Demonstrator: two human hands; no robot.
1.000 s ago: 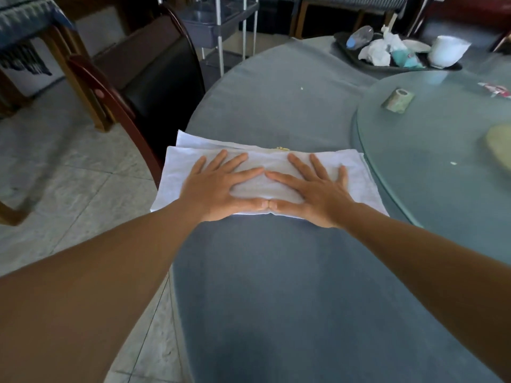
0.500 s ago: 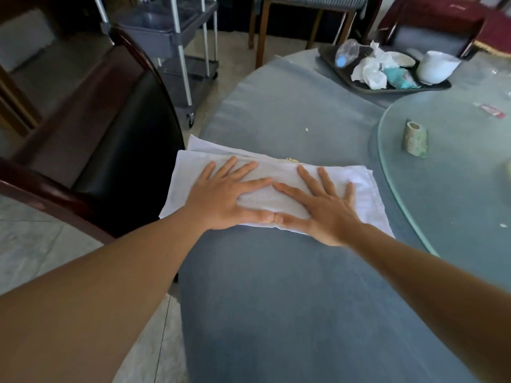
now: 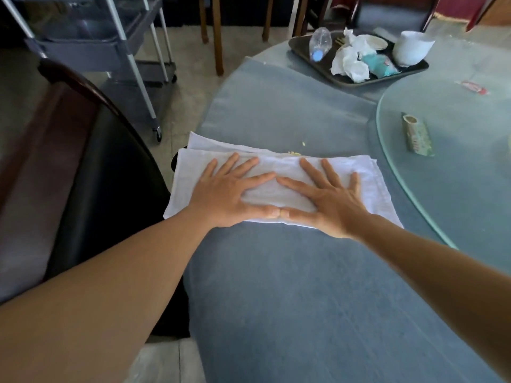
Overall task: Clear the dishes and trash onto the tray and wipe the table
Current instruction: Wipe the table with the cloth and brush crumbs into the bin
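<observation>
Because wiping needs even pressure, the left hand point(image 3: 226, 196) and right hand point(image 3: 327, 201) lie flat and spread wide on the folded white cloth point(image 3: 279, 186), thumbs touching, gripping nothing. The cloth sits on the blue table point(image 3: 290, 286) at its edge nearest the chair point(image 3: 91, 172). Crumbs point(image 3: 294, 153) lie just beyond the cloth. Well beyond it, the tray point(image 3: 351, 81) already holds a bottle point(image 3: 319, 45), crumpled napkins point(image 3: 349, 62) and a cup point(image 3: 412, 47). A small paper tube point(image 3: 416, 135) and a wrapper point(image 3: 472, 87) remain on the glass turntable point(image 3: 456, 189), probably still to be cleared.

No text is legible; the green box point(image 3: 417, 135) and red wrapper point(image 3: 473, 87) show only blurred print.
</observation>
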